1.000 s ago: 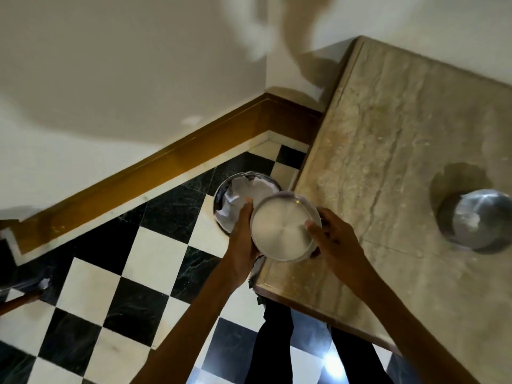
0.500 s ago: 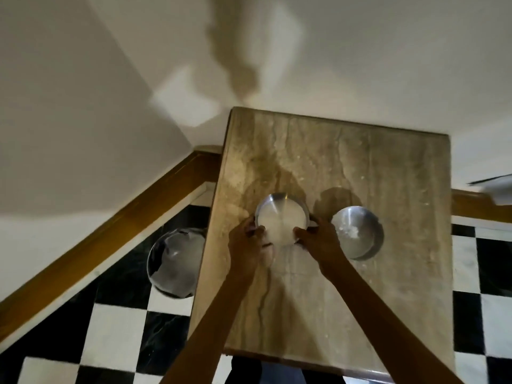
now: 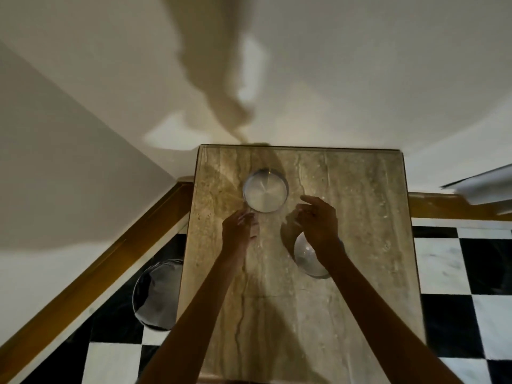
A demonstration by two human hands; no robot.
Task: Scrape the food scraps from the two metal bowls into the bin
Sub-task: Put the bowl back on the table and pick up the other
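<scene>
One metal bowl (image 3: 265, 192) stands upright on the marble table (image 3: 360, 245), far left of centre, with no hand on it. My left hand (image 3: 238, 228) hovers just below it, fingers loosely curled and holding nothing. My right hand (image 3: 318, 221) is open above the table, to the right of that bowl. A second metal bowl (image 3: 306, 257) sits nearer me, partly hidden under my right wrist. The round metal bin (image 3: 155, 293) with a pale liner stands on the floor, left of the table.
The table stands against a white wall, with a brown skirting board (image 3: 83, 275) running along the left wall. Black-and-white checkered floor (image 3: 471, 273) lies on both sides. A pale flat object (image 3: 484, 187) juts in at the right edge.
Both hands carried the bowl from above the bin to the table, set it down and let go. My hands have drawn back; the right one is now over the second bowl.
</scene>
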